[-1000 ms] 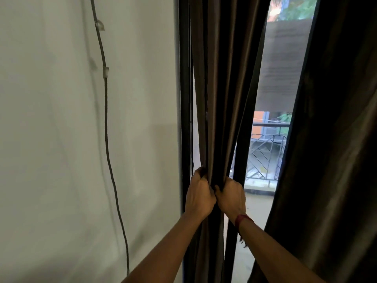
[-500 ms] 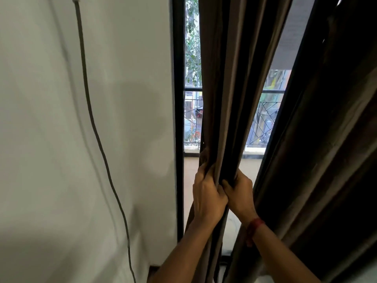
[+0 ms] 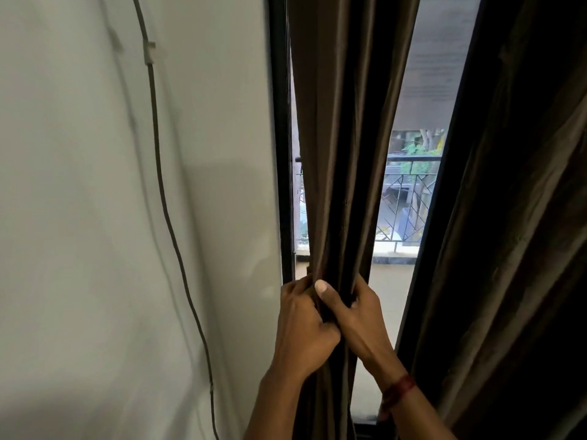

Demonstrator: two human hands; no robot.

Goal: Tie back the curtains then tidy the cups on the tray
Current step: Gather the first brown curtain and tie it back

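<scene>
A dark brown left curtain (image 3: 343, 138) hangs bunched into a narrow column beside the black window frame (image 3: 281, 154). My left hand (image 3: 301, 328) and my right hand (image 3: 359, 315) both squeeze the gathered fabric at about waist height, touching each other, the right thumb laid across the folds. A red thread band circles my right wrist. The second dark curtain (image 3: 514, 217) hangs loose at the right. No tie-back, tray or cups are in view.
A white wall (image 3: 95, 217) fills the left side, with a thin cable (image 3: 165, 192) running down it from a clip. Through the glass between the curtains I see a balcony railing (image 3: 406, 198) and a building beyond.
Both hands kept their hold on the bunched curtain. The right thumb now lies across the folds. The view swung down, then back up a little.
</scene>
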